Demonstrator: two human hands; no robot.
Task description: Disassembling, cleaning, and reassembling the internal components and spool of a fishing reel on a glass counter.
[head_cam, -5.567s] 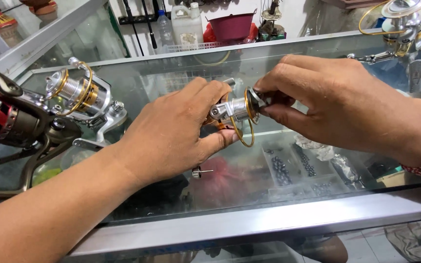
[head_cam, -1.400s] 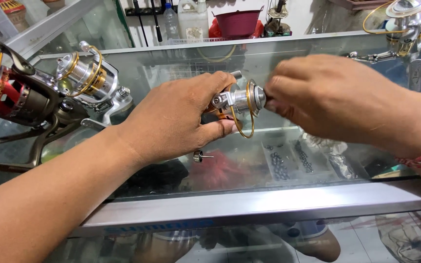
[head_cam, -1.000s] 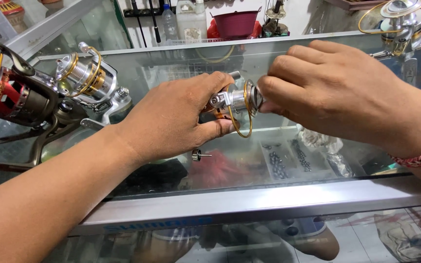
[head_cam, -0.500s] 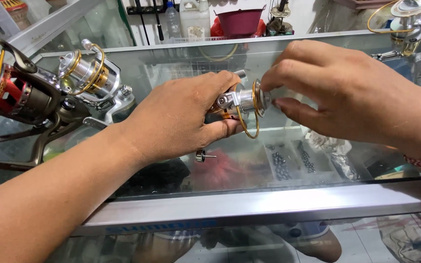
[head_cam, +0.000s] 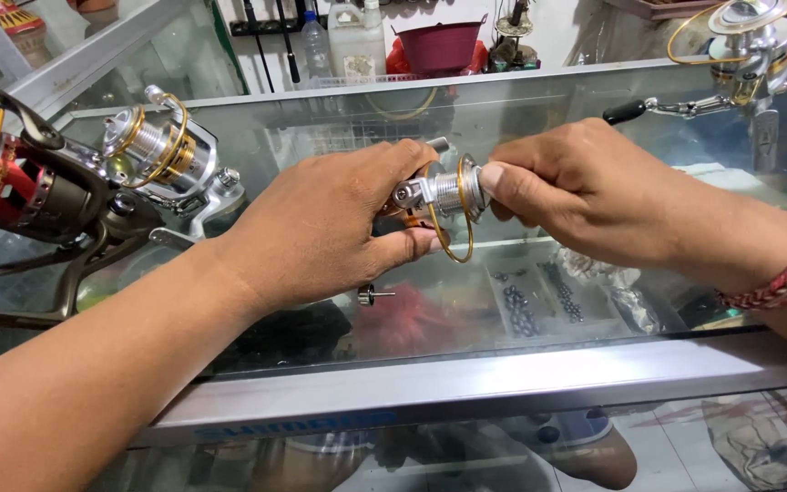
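Observation:
A small silver fishing reel (head_cam: 437,193) with a gold bail wire is held above the glass counter (head_cam: 503,383). My left hand (head_cam: 321,228) wraps the reel's body from the left, and most of the body is hidden under the fingers. My right hand (head_cam: 585,191) pinches the reel's spool end from the right with thumb and fingers. A small loose screw-like part (head_cam: 368,294) lies on the glass just below my left hand.
A silver-and-gold reel (head_cam: 166,155) and a red-and-grey reel (head_cam: 20,187) lie on the glass at the left. Another reel (head_cam: 740,55) stands at the far right. Trays of small tackle (head_cam: 539,301) show under the glass. A maroon basin (head_cam: 437,46) and bottles sit behind.
My right hand's fingers have shifted their hold on the spool end while the left hand kept the reel body almost still. The view has drifted slightly.

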